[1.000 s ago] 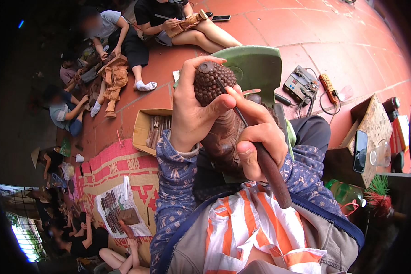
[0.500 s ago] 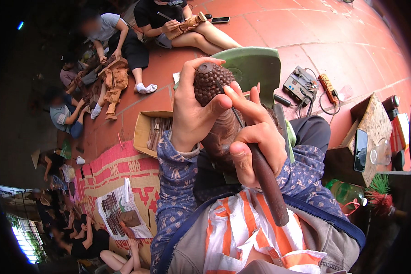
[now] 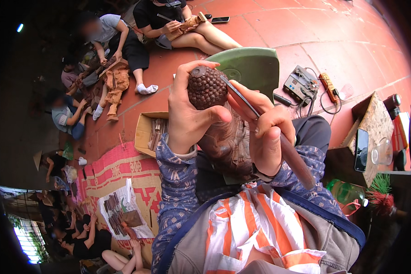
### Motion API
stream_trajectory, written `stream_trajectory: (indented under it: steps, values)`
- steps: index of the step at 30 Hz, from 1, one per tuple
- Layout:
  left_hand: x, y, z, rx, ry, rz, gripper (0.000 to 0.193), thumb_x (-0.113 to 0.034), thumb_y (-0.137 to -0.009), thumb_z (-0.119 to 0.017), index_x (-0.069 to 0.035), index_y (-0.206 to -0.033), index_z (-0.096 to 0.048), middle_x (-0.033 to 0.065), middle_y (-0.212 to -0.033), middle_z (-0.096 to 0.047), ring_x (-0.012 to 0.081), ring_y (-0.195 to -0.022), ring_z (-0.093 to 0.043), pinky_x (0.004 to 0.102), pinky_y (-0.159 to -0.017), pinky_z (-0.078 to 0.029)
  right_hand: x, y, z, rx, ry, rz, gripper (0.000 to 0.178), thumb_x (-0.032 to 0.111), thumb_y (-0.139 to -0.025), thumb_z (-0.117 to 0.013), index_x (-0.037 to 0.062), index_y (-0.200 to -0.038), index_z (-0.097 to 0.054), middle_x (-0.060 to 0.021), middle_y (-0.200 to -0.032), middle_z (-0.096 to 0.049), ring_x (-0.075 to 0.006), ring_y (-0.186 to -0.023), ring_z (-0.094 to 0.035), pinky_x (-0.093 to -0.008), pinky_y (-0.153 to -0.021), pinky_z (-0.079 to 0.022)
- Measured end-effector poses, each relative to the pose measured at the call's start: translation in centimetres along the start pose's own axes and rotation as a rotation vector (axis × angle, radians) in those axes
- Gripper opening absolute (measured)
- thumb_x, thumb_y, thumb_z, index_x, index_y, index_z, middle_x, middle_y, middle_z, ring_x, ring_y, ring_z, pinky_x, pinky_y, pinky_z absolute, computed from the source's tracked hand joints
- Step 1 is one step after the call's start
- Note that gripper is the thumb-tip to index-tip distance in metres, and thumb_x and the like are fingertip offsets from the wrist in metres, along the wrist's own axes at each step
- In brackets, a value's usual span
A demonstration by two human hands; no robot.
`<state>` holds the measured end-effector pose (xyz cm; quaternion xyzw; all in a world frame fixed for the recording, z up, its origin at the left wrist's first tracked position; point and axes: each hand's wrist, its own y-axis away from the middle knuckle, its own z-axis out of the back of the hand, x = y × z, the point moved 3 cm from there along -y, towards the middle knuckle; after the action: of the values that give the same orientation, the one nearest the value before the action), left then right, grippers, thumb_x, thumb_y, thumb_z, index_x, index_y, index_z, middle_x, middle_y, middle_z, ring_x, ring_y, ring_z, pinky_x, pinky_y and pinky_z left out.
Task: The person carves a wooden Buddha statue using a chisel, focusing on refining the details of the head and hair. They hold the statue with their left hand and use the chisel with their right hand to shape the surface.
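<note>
A dark brown wooden statue [image 3: 229, 144] stands between my knees, its head covered in small round knobs and its body cut into folds. My left hand [image 3: 183, 121] is wrapped round the knobbed head from the left, fingers over the far side and thumb in front. In my right hand [image 3: 271, 130] is a carving chisel [image 3: 293, 157] with a thick dark wooden handle and a narrow metal blade. The blade tip is at the right side of the knobbed head; whether it touches the wood I cannot tell. The handle slants down to the right.
A green plastic chair [image 3: 255, 68] stands just beyond the statue. An open cardboard box [image 3: 144, 137] of tools is at left, near a paper sheet [image 3: 141, 217] with more tools. At right are a control box [image 3: 301, 84], power strip [image 3: 328, 86] and phone [image 3: 361, 148]. Other people work at far left.
My right hand has moved right, and the chisel's handle has swung up and to the right. The knobbed head and my left hand have shifted slightly left, uncovering more of the statue's body.
</note>
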<state>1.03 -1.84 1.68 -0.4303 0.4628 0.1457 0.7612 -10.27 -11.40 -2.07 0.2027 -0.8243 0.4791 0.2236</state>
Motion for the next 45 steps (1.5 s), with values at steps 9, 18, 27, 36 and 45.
stream_trajectory:
  steps: [9, 18, 27, 36, 45]
  values:
    - [-0.1, 0.0, 0.0, 0.018, 0.072, 0.024, 0.086, -0.047, -0.056, -0.086, -0.002, -0.119, -0.048, 0.0072, -0.115, -0.057, 0.0133, -0.096, -0.059, 0.027, -0.086, -0.048, 1.4, -0.8, -0.7, 0.065, 0.202, 0.134, 0.024, 0.017, -0.083, -0.07, -0.0017, -0.075, -0.056, -0.036, -0.119, -0.055, -0.0487, -0.12, -0.05, -0.0489, -0.1, -0.04]
    - [-0.1, 0.1, -0.1, 0.023, 0.065, 0.046, 0.087, -0.046, -0.055, -0.086, -0.002, -0.12, -0.047, 0.0071, -0.116, -0.056, 0.0132, -0.098, -0.058, 0.0267, -0.087, -0.047, 2.1, -1.2, -1.0, 0.102, 0.337, 0.129, 0.025, 0.018, -0.081, -0.072, -0.0018, -0.074, -0.057, -0.0348, -0.117, -0.057, -0.0477, -0.119, -0.052, -0.0487, -0.1, -0.041]
    - [-0.2, 0.1, 0.1, 0.023, 0.047, 0.045, 0.087, -0.043, -0.055, -0.087, -0.001, -0.118, -0.046, 0.0092, -0.116, -0.057, 0.0141, -0.101, -0.057, 0.0275, -0.089, -0.046, 0.2, -0.9, 1.9, -0.076, -0.065, 0.167, 0.018, 0.009, -0.084, -0.064, 0.001, -0.094, -0.051, -0.0238, -0.108, -0.057, -0.0362, -0.109, -0.058, -0.0428, -0.093, -0.048]
    - [-0.3, 0.0, 0.1, 0.011, 0.104, 0.061, 0.083, -0.035, -0.057, -0.09, -0.001, -0.118, -0.045, 0.0106, -0.109, -0.059, 0.015, -0.098, -0.059, 0.0281, -0.089, -0.046, 1.9, -2.3, 4.2, 0.398, 0.269, 0.176, 0.033, 0.017, -0.075, -0.079, 0.0011, -0.101, -0.065, -0.0216, -0.117, -0.058, -0.0283, -0.096, -0.065, -0.0359, -0.084, -0.052]
    - [-0.6, 0.0, 0.0, -0.01, 0.146, 0.07, 0.081, -0.033, -0.058, -0.09, -0.001, -0.118, -0.045, 0.011, -0.106, -0.06, 0.0152, -0.097, -0.059, 0.0276, -0.087, -0.047, 0.7, -2.6, 4.4, 0.699, 0.293, 0.184, 0.041, 0.022, -0.082, -0.071, 0.0012, -0.116, -0.063, -0.0255, -0.122, -0.055, -0.0368, -0.108, -0.061, -0.0415, -0.089, -0.052]
